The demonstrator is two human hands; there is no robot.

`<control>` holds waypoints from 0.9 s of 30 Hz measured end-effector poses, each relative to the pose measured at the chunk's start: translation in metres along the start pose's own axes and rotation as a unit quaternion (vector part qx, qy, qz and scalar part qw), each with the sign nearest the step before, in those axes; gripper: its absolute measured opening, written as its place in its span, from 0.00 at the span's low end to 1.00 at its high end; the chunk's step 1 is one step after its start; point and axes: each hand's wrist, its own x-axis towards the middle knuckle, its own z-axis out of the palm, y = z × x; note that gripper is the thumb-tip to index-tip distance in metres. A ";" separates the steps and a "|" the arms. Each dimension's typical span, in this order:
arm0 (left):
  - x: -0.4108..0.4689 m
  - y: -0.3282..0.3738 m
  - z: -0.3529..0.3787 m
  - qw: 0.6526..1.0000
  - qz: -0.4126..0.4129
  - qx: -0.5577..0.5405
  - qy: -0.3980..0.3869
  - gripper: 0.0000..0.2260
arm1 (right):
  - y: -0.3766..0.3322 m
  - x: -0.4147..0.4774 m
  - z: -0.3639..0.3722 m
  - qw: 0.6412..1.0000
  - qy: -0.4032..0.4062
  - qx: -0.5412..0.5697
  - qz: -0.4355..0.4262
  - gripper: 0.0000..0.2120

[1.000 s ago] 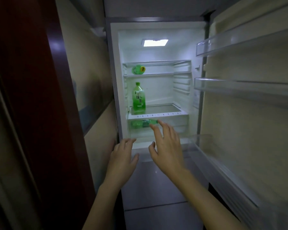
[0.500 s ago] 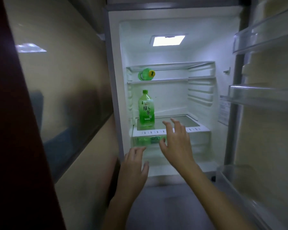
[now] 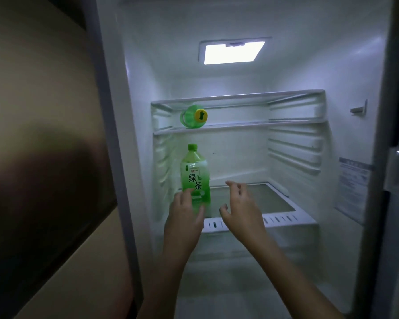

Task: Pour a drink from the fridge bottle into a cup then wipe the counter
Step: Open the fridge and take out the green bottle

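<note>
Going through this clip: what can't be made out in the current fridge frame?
Head view only.
- Grip of left hand on green tea bottle: the hand covers its base and is blurred.
- The lying bottle on the upper shelf: only its cap end faces the camera.
- The wall sticker: print too small.
- The cup and counter: outside the frame.

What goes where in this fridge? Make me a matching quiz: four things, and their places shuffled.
Things:
1 standing bottle
2 lying bottle
3 lamp
4 right hand

Places:
A on the middle shelf
B above all shelves, lit
C right of the standing bottle, holding nothing
D on the lowest shelf

Pairs: 1-D, 2-A, 3-B, 4-C
</note>
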 end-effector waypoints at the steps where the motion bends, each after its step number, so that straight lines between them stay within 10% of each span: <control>1: 0.012 0.000 0.006 1.000 -0.016 -0.004 0.000 0.21 | 0.005 0.005 0.007 1.000 -0.009 0.006 0.002 0.27; 12: 0.127 -0.013 0.019 0.996 -0.079 -0.001 0.045 0.25 | 0.022 0.053 0.048 0.983 -0.082 0.149 0.071 0.27; 27: 0.180 -0.042 0.039 0.972 -0.157 -0.174 -0.038 0.34 | 0.020 0.106 0.067 0.861 -0.242 0.380 0.238 0.24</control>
